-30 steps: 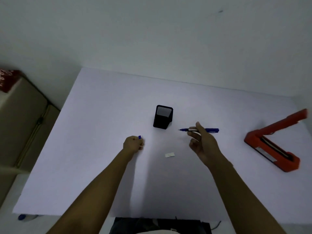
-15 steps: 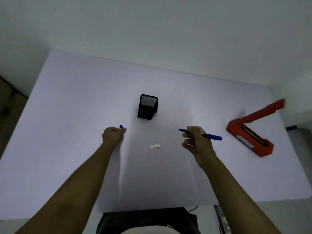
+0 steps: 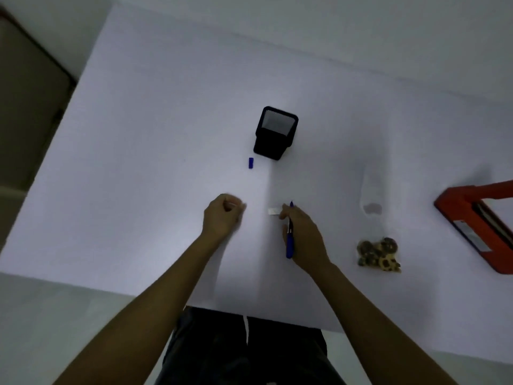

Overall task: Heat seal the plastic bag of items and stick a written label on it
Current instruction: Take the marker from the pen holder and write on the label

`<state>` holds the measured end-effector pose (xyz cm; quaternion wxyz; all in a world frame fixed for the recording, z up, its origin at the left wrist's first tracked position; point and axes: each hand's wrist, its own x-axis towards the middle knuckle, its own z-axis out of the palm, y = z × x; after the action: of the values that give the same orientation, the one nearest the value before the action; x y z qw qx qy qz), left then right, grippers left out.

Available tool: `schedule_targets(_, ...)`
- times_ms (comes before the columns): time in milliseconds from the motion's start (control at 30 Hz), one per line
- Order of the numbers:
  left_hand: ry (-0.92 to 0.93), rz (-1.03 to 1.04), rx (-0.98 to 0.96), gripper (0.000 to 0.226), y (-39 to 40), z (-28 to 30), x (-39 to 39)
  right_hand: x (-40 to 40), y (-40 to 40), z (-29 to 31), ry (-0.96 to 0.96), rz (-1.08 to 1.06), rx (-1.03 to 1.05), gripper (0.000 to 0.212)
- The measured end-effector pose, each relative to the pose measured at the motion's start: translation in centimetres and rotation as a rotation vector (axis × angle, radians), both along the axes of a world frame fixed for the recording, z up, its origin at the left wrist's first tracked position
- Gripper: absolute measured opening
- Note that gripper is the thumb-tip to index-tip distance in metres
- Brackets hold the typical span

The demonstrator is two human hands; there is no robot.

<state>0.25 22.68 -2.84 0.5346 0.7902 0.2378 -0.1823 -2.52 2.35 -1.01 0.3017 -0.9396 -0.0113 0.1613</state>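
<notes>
Plastic bag: filled with small brown items, laid near the right table edge, between the writing spot and the heat sealer, presumably staged for sealing. Label: small white slip, flat on the table, positioned for writing. Pen: blue, gripped by the right hand, tip at the label. Left hand: clenched; contents cannot be told. Pen cap: set aside, far of the hands, beside the black holder.
</notes>
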Motion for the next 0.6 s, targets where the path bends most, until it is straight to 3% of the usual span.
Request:
schedule_targets(133,-0.104,-0.134,0.082,0.013,-2.5,-0.5,-1.3,-0.6,-1.1,-2.0,-0.131,0.169,-0.044,0.032)
schedule_targets(600,-0.232,-0.505,0.497,0.033,-9.4,-0.6,-1.1,-2.3,-4.0,-2.4,-0.045,0.274,-0.040,0.036)
